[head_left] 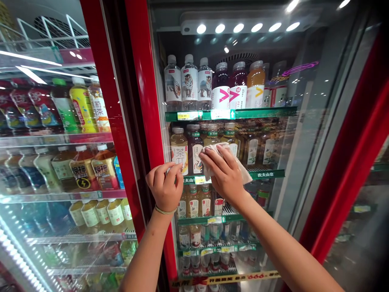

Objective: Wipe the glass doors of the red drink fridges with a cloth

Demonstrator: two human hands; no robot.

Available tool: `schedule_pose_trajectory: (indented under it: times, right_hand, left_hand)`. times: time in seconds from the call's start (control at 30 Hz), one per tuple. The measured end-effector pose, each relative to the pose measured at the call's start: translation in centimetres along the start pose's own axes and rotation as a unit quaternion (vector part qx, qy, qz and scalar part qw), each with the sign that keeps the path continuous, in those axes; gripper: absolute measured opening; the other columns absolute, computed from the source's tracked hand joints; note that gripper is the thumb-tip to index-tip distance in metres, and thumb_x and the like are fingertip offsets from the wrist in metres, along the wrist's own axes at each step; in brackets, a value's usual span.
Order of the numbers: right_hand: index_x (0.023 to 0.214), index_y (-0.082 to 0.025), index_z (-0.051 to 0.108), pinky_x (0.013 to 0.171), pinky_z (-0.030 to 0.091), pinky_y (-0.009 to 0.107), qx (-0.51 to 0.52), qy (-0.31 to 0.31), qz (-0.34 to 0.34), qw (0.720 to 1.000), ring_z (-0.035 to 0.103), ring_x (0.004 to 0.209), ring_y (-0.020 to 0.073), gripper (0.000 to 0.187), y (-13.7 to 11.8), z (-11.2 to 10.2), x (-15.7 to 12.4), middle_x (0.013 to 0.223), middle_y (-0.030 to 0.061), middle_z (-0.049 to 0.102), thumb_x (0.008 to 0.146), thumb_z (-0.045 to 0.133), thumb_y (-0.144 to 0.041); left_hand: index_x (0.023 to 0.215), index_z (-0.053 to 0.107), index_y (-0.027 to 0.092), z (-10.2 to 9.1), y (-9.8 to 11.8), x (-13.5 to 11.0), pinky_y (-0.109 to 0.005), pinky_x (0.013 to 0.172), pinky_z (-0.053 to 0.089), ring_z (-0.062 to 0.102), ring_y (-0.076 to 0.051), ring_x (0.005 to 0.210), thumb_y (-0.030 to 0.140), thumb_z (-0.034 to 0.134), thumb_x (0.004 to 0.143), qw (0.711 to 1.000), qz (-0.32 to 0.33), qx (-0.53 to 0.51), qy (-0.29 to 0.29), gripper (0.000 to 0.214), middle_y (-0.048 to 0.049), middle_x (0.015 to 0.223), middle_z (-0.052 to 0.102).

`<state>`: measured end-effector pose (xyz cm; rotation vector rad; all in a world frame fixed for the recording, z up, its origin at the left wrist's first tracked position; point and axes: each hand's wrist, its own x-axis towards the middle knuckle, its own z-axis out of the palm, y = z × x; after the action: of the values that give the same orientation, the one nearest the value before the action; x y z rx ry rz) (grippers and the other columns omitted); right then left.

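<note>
My right hand (226,174) presses a whitish cloth (243,172) flat against the glass door (273,134) of a drinks fridge, at the height of the second shelf. Its fingers lie over the cloth, and one corner hangs out to the right. Left of it, my left hand (165,184) is at the door's red frame (148,101), with its fingers curled in. Whatever those fingers hold, if anything, is hidden. A thin band (165,211) circles the left wrist. Behind the glass, tea bottles (180,146) stand in a row, partly covered by both hands.
Tiger-label water bottles (189,83) and juice bottles (238,87) line the top shelf inside. Green shelf edges (264,112) carry price tags. To the left stands another fridge section with bottled drinks (80,105). A red post (343,170) slants along the right.
</note>
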<state>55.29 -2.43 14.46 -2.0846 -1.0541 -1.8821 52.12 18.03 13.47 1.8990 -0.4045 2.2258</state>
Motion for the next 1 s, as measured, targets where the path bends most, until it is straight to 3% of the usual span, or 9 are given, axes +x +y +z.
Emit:
schedule_pose_trajectory:
  times: [0.07, 0.2, 0.37, 0.57, 0.73, 0.87, 1.0]
  right_hand:
    - [0.165, -0.027, 0.025, 0.125, 0.038, 0.052, 0.004, 0.001, -0.001, 1.000, 0.041, 0.151, 0.0291, 0.077, -0.5, 0.2, 0.3, 0.153, 0.0015, 0.058, 0.093, 0.046, -0.008]
    - [0.165, -0.028, 0.021, 0.126, 0.038, 0.048, 0.000, -0.016, -0.070, 0.997, 0.043, 0.148, 0.0260, 0.079, -0.7, 0.3, 0.5, 0.150, -0.0018, 0.060, 0.094, 0.047, -0.008]
    - [0.165, -0.029, 0.025, 0.126, 0.036, 0.051, 0.005, -0.009, 0.013, 1.000, 0.037, 0.153, 0.0292, 0.081, -0.2, 0.2, 1.6, 0.157, 0.0008, 0.053, 0.090, 0.048, -0.006]
    - [0.165, -0.032, 0.020, 0.126, 0.038, 0.046, 0.013, -0.044, -0.090, 0.995, 0.044, 0.148, 0.0245, 0.081, -0.4, 0.4, 1.8, 0.155, -0.0030, 0.056, 0.094, 0.049, -0.009]
    - [0.164, -0.027, 0.026, 0.125, 0.038, 0.053, 0.017, -0.035, -0.032, 0.999, 0.039, 0.152, 0.0295, 0.077, -1.3, 0.7, 1.8, 0.158, 0.0014, 0.052, 0.093, 0.050, -0.012]
    - [0.162, -0.028, 0.032, 0.124, 0.040, 0.047, 0.004, -0.039, -0.112, 0.993, 0.045, 0.148, 0.0252, 0.073, -1.9, 1.2, 1.8, 0.153, -0.0013, 0.058, 0.094, 0.050, -0.013]
    - [0.161, -0.028, 0.035, 0.126, 0.036, 0.049, -0.009, -0.027, -0.048, 0.998, 0.043, 0.149, 0.0274, 0.070, -2.3, 1.5, 2.6, 0.156, -0.0004, 0.055, 0.094, 0.050, -0.014]
  left_hand:
    - [0.102, 0.075, 0.024, 0.0, 0.0, 0.0, -0.038, 0.092, 0.047, 0.061, -0.021, 0.097, 0.008, 0.069, 0.086, 1.000, -0.005, -0.002, -0.001, 0.023, -0.0061, 0.101, 0.071]
    - [0.103, 0.074, 0.023, 0.1, 0.1, 0.1, -0.038, 0.092, 0.046, 0.060, -0.021, 0.098, 0.011, 0.067, 0.088, 1.000, -0.015, -0.005, -0.008, 0.020, -0.0066, 0.100, 0.070]
    - [0.114, 0.074, 0.024, -0.3, 0.4, 0.2, -0.038, 0.093, 0.045, 0.059, -0.022, 0.099, 0.013, 0.064, 0.091, 0.999, -0.030, 0.018, -0.032, 0.027, -0.0075, 0.105, 0.069]
    - [0.120, 0.072, 0.022, -1.4, -0.9, -0.8, -0.037, 0.095, 0.047, 0.059, -0.022, 0.101, 0.014, 0.066, 0.091, 0.999, -0.014, 0.040, -0.027, 0.031, -0.0101, 0.108, 0.066]
    - [0.122, 0.073, 0.024, -1.1, -2.0, -1.8, -0.038, 0.093, 0.046, 0.060, -0.020, 0.097, 0.018, 0.061, 0.094, 0.998, -0.033, 0.042, -0.021, 0.031, -0.0096, 0.104, 0.064]
    - [0.118, 0.074, 0.024, -1.0, -2.2, -2.1, -0.037, 0.092, 0.046, 0.060, -0.019, 0.095, 0.015, 0.058, 0.095, 0.999, -0.046, 0.021, -0.007, 0.029, -0.0082, 0.101, 0.063]
    - [0.116, 0.074, 0.023, -1.1, -2.4, -2.1, -0.037, 0.091, 0.045, 0.059, -0.020, 0.095, 0.013, 0.059, 0.094, 0.999, -0.054, 0.004, 0.002, 0.028, -0.0074, 0.100, 0.062]
